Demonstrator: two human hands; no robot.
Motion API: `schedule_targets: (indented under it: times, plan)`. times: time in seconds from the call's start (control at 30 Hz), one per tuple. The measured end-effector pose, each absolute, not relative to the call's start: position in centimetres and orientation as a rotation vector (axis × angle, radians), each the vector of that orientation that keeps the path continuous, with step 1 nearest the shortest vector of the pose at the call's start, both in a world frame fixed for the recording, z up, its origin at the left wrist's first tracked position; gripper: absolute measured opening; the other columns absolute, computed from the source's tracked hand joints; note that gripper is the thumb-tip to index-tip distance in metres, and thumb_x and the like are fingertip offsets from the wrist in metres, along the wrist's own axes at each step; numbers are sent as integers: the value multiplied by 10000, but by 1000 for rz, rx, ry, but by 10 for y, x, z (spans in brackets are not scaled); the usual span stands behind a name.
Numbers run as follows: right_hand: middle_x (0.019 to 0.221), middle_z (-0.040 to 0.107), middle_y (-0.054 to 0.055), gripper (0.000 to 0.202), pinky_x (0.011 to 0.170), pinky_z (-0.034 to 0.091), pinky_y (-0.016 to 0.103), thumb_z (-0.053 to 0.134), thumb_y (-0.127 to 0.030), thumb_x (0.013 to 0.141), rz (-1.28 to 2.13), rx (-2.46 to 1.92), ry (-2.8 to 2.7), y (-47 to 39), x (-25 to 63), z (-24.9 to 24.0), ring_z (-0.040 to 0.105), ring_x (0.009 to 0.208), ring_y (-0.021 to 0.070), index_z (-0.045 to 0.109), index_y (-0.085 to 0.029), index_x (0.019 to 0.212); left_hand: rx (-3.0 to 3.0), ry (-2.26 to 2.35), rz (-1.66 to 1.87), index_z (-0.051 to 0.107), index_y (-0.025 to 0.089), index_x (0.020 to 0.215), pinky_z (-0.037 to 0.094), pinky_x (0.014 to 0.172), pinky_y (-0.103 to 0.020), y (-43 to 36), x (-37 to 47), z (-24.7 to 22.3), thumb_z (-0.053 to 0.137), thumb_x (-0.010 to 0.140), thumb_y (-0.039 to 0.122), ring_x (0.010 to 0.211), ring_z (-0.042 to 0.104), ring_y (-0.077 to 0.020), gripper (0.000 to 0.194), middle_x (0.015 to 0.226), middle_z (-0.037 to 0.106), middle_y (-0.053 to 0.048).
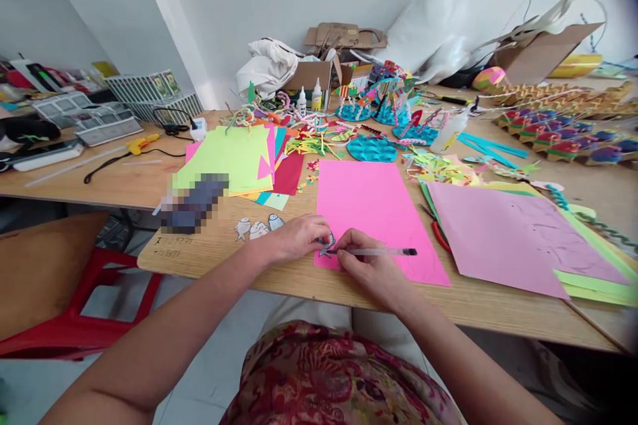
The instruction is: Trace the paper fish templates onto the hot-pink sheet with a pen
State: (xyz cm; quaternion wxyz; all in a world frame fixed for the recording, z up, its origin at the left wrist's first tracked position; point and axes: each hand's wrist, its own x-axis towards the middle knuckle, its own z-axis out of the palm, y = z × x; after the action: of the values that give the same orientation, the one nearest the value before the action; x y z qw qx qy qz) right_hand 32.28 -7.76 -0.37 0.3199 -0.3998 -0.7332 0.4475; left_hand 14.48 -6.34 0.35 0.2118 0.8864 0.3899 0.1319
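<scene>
A bright pink sheet of paper (pixel 366 196) lies at the table's front edge. On its lower left corner sits a small paper fish cutout (pixel 326 240), pinned down by the closed fingers of my left hand (pixel 299 237). My right hand (pixel 369 264) grips a clear-barrelled pen (pixel 386 252), its tip at the fish's tail and its dark end pointing right. Faint pencil-like lines show on the pink sheet's lower right. More fish cutouts (pixel 258 230) lie on bare wood left of my left hand.
Stacked yellow-green paper (pixel 224 153) and a blurred-out dark object (pixel 197 202) are to the left. Red-handled scissors (pixel 439 236) lie partly under a pale pink sheet (pixel 498 232) on the right. Glue bottles (pixel 318 95), paper scraps and blue crafts (pixel 371 149) fill the back.
</scene>
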Motion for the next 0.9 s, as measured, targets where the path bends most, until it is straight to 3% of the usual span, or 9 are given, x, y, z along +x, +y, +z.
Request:
schedule_targets:
  times: [0.9]
  plan:
    - [539, 505, -35, 64, 471, 312, 217, 436, -176, 693, 1077, -1126, -2022, -80, 322, -11, 406, 498, 101, 495, -190, 671, 2496, 1070, 392, 581, 124, 819, 391, 771, -219, -65, 145, 3, 577, 796, 85, 847, 517, -138, 45, 885, 573, -38]
